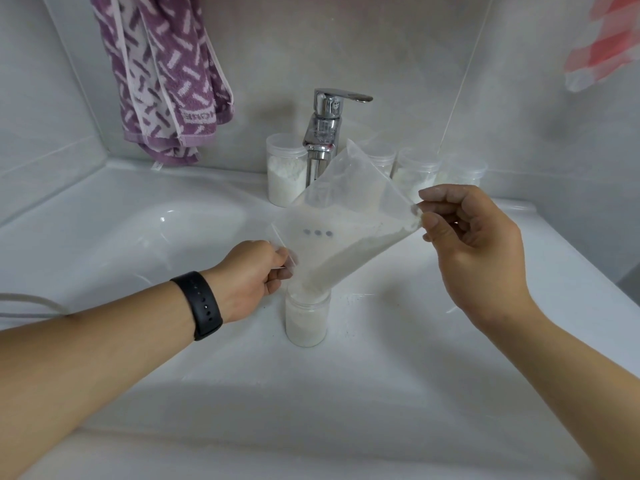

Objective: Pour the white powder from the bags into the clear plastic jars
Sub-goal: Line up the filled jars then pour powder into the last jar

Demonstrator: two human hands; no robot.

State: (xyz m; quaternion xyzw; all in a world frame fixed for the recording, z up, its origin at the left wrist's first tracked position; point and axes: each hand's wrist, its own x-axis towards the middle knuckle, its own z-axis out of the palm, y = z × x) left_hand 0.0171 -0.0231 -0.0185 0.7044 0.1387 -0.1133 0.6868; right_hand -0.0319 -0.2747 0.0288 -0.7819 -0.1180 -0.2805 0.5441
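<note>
Pour under way: clear plastic bag (349, 216) pinched by left hand (252, 275) and right hand (474, 251), mouth tilted into open jar (306, 320). Next: raised corner to be lifted, remaining powder (363, 251) shaken down.

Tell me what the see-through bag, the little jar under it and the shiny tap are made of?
The bag looks like thin, soft clear plastic: it folds and you can see the powder through it. The jar seems to be stiffer clear plastic, since it keeps its round shape and shows the white powder inside. The tap looks like polished metal, probably chrome-plated, because it is mirror-shiny.
</note>
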